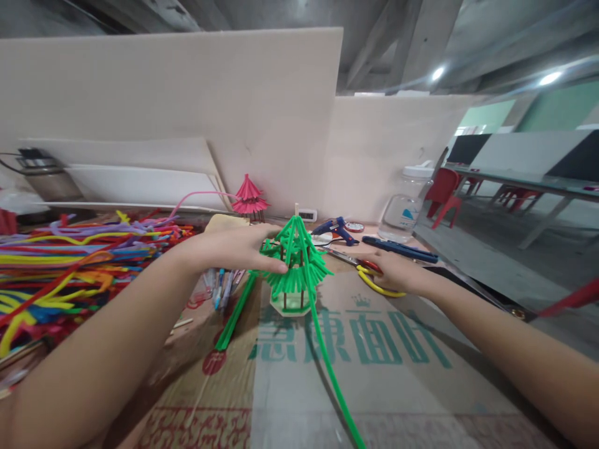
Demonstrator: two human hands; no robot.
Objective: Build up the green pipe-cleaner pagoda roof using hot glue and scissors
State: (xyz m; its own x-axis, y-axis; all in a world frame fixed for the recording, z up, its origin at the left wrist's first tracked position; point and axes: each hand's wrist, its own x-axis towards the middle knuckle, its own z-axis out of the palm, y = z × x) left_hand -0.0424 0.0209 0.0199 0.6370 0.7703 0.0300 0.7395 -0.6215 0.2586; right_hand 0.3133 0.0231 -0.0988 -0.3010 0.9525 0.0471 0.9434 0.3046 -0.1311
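Observation:
A green pagoda model (299, 271), made of pipe cleaners with dark stick posts and a pale base, stands upright in the middle. My left hand (238, 249) is closed round its left side, thumb in front; the other fingertips are hidden behind it. One long green pipe cleaner (330, 362) trails from the roof toward the front edge. To the right, my right hand (395, 272) is closed at the yellow and red handles of a pair of scissors (369, 274), whose blades point left toward the model. Several green pipe cleaners (238, 312) lie left of the base.
Many coloured pipe cleaners (84, 268) are heaped at the left. Pens (223, 290) lie near the model. Behind are a pink pagoda model (250, 198), a blue glue gun (337, 231), a dark blue tool (400, 249) and a clear bottle (403, 202). Printed cardboard (388, 386) covers the table.

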